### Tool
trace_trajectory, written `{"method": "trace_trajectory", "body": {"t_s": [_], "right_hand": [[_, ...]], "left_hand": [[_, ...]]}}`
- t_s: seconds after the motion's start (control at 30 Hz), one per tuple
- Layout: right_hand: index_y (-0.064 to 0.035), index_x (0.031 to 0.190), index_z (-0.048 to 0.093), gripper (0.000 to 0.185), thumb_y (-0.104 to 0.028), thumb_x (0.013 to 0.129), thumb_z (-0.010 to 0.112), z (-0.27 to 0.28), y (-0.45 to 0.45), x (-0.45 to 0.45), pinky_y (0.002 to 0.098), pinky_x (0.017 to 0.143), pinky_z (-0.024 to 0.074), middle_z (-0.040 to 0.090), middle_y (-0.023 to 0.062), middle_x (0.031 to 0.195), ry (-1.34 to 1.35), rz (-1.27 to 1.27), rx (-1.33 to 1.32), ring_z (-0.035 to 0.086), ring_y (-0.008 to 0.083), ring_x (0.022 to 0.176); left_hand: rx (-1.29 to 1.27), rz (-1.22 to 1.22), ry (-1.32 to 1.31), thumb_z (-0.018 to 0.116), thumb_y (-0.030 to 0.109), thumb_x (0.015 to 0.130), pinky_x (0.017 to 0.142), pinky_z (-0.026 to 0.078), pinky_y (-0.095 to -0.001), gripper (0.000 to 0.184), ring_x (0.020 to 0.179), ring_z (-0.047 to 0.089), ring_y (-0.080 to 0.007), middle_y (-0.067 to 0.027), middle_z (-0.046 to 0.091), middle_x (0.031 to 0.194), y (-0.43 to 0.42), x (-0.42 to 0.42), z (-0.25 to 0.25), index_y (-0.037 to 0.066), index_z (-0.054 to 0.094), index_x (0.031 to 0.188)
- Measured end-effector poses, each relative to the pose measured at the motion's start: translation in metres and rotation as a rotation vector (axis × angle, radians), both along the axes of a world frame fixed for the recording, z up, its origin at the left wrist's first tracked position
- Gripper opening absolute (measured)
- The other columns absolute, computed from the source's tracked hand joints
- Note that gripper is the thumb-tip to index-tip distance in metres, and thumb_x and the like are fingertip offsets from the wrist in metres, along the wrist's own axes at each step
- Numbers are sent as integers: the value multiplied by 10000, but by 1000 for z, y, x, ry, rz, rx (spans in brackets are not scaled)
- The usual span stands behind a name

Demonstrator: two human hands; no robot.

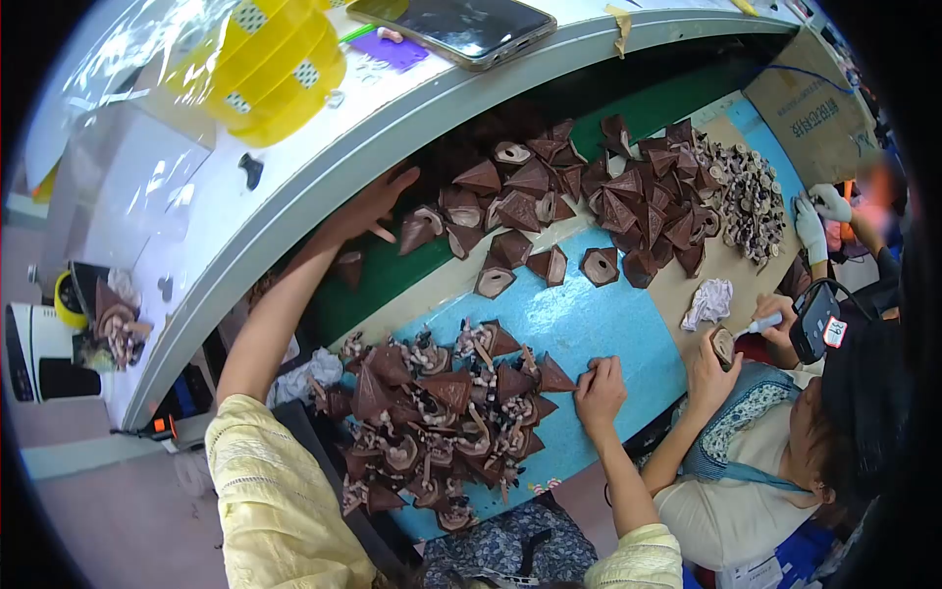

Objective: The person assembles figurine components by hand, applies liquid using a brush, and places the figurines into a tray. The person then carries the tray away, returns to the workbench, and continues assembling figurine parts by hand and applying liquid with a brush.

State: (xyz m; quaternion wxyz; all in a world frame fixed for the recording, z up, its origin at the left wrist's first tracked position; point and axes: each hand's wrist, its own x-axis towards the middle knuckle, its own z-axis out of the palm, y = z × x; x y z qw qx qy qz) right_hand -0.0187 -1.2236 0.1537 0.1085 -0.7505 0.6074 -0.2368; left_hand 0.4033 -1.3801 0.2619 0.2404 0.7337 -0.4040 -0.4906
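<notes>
My left hand (378, 206) reaches over the green surface under the shelf, its fingers spread and holding nothing. Close to its fingertips sits a brown pointed piece (419, 228), one of several in a long pile. On the blue tabletop (579, 324) rests my right hand (600, 395), its fingers curled in, with no object visible in it. Just left of that hand lies the tip of a brown cone (554, 374), at the edge of a heap of brown cones joined to striped, pale-and-dark parts (432, 412).
A co-worker's hands hold a round piece (724, 346) and a white tube (764, 322) at the right. Nearby are crumpled white cloth (708, 302), small round parts (751, 201) and a cardboard box (814, 108). The curved shelf (339, 123) carries a phone (471, 27) and yellow tub (275, 74).
</notes>
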Motion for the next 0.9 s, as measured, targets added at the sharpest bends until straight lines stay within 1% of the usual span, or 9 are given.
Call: {"method": "trace_trajectory", "body": {"t_s": [0.1, 0.13, 0.17, 0.23, 0.3, 0.53, 0.63, 0.77, 0.9], "right_hand": [[-57, 853, 509, 114, -37, 751, 556, 0, 1, 0, 423, 577, 447, 490, 115, 824, 13, -10, 22, 552, 318, 712], [-57, 853, 509, 114, -37, 751, 556, -1, -1, 1, 423, 577, 447, 490, 115, 824, 11, -5, 20, 552, 318, 712], [-58, 852, 508, 113, -39, 752, 555, -2, 0, 1, 424, 582, 450, 490, 115, 827, 9, -5, 13, 553, 319, 721], [-60, 852, 507, 112, -42, 752, 554, -2, 3, 0, 425, 587, 452, 490, 115, 830, 15, -7, 10, 554, 319, 731], [-62, 853, 503, 115, -44, 751, 553, -3, 1, 1, 428, 593, 452, 490, 116, 835, 6, -8, 6, 554, 319, 747], [-67, 854, 496, 113, -62, 756, 552, -7, 2, -1, 435, 600, 454, 484, 116, 837, 27, 8, -16, 555, 322, 759], [-77, 863, 497, 114, -88, 767, 559, -6, -3, -1, 437, 614, 464, 486, 112, 858, 37, -6, 2, 559, 320, 784], [-76, 906, 517, 131, -129, 800, 573, -10, 0, -3, 444, 657, 463, 511, 110, 865, 53, 8, 33, 571, 310, 808], [-61, 1088, 582, 355, -309, 839, 638, 14, -5, 27, 406, 724, 471, 603, 148, 926, -510, -190, 275, 595, 326, 857]], "left_hand": [[133, -79, -438, 518, 615, 859, 748, 553, -554, 793, 1306, 372, -405, -160, 283, 1499, 4, 40, 8, 160, 277, 1462], [-250, -360, -869, 469, 677, 850, 746, 562, -538, 903, 1308, 372, -395, -151, 211, 1530, 11, 89, -52, 85, 210, 1480], [-248, -361, -867, 469, 677, 850, 746, 562, -538, 903, 1308, 372, -395, -151, 211, 1530, 21, 76, -47, 85, 210, 1480], [601, 244, -443, 423, 736, 832, 760, 571, -501, 949, 1312, 380, -363, -149, 269, 1508, 46, 34, -34, 46, 257, 1461], [461, 390, -338, 386, 755, 834, 782, 572, -472, 941, 1313, 381, -350, -124, 288, 1501, 37, 31, -100, 52, 287, 1453], [87, 40, 526, 504, 492, 942, 878, 534, -463, 707, 1212, 492, -350, -170, 391, 1421, 15, -56, 2, 16, 310, 1429], [-10, -42, -148, 532, 381, 959, 846, 526, -366, 572, 1115, 563, -286, -147, 504, 1316, 57, -55, 44, 28, 388, 1386], [-81, -153, 99, 569, 238, 947, 791, 501, -269, 390, 943, 594, -129, -80, 617, 1126, 176, -63, 122, 10, 521, 1260], [66, -208, 125, 563, 153, 949, 812, 503, -283, 330, 935, 603, -126, -83, 637, 1080, 320, -98, 189, 1, 527, 1239]]}}
